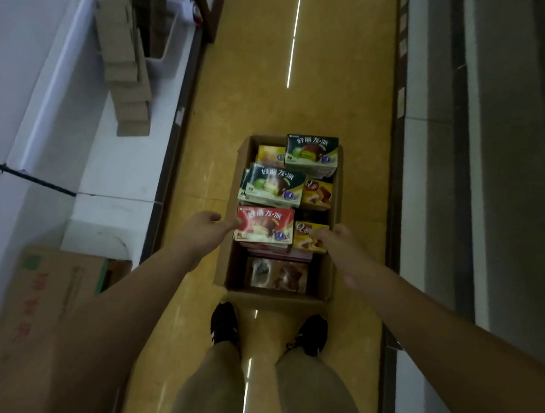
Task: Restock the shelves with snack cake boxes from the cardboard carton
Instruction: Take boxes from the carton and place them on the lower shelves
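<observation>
Nearest the camera, two bare forearms extend over beige trousers and dark shoes [311, 334] on a glossy yellow tiled floor [234, 96] between white shelving units [119, 164]. The left hand [206, 228] touches the red snack cake box [264, 225] with loosely curled fingers; the right hand [337, 247] reaches a yellow box [308, 237], grip indeterminate. Both boxes lie in the open corrugated cardboard carton [272, 299] on the floor, alongside green boxes [274, 185].

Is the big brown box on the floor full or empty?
Nearly full. The open brown cardboard carton holds green, red and yellow snack cake boxes piled to its rim.
</observation>
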Tool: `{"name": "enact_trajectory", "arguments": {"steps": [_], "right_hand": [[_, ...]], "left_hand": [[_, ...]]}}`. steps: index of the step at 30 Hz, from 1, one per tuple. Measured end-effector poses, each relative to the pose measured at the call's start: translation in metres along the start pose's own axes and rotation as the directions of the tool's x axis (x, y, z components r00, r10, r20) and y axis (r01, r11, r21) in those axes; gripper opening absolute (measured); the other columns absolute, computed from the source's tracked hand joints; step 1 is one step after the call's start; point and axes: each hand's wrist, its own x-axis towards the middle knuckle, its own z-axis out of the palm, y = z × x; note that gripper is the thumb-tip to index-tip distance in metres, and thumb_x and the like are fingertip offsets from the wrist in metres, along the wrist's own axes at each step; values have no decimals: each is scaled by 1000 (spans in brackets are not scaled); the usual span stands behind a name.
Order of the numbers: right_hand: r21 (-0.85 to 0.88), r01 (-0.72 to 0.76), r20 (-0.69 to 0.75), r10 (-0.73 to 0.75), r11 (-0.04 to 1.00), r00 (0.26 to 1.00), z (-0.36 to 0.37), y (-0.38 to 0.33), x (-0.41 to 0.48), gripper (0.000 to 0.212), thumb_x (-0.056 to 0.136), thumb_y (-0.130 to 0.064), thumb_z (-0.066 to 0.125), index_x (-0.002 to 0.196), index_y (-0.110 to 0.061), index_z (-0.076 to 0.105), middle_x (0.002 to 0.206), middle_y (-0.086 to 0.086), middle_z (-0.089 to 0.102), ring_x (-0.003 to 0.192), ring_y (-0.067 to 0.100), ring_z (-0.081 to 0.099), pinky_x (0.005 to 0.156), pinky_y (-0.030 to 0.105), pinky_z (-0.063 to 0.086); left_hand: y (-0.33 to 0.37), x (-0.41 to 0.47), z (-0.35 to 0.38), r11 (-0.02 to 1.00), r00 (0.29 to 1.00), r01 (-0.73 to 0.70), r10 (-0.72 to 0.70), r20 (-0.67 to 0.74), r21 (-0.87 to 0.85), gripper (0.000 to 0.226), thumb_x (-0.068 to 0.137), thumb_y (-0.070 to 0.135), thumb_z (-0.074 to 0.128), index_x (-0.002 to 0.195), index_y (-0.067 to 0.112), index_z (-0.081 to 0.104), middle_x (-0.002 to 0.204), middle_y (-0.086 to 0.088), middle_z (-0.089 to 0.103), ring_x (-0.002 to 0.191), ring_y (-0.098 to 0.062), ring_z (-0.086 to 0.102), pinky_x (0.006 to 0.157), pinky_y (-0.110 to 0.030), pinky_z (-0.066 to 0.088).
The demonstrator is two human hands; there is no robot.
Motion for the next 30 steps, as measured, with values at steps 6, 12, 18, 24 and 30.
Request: {"name": "enact_trajectory", "arguments": {"steps": [6,12,18,24,30], "right_hand": [[19,-95,29,94,995,995,30,35,87,68,97,-41,64,152,-13,34,139,0,52,103,11,55,98,33,44],[33,-157,60,155,987,986,63,65,181,85,89,-55,69,157,-21,30,161,2,30,144,28,35,118,51,33],[96,-167,94,158,981,983,88,81,234,111,65,-66,80,157,-26,32,159,1,38,137,29,47,108,47,40],[148,-146,89,133,978,987,95,88,262,117,52,-65,82,153,-25,39,154,-2,45,135,26,47,110,47,42],[160,-137,90,124,978,988,94,91,280,115,40,-64,83,143,-23,51,139,1,60,124,24,58,105,46,49]], "left_hand": [[-39,89,30,997,998,70,-70,4,-35,87,91,54,66,156,6,33,157,-16,41,139,-35,44,112,-52,42],[-77,173,64,985,993,119,-119,10,-125,93,91,54,67,158,4,27,158,-18,40,140,-37,43,110,-45,42],[-104,220,85,979,996,88,-83,34,-182,81,90,47,72,152,8,37,139,-11,59,99,-16,61,71,-27,45],[-113,243,97,965,996,60,-40,82,-257,52,80,44,83,119,17,64,109,-3,75,89,-17,74,63,-25,55],[-110,251,111,939,987,36,20,160,-342,42,77,33,87,113,24,69,106,-3,78,93,-22,77,86,-44,61]]}}
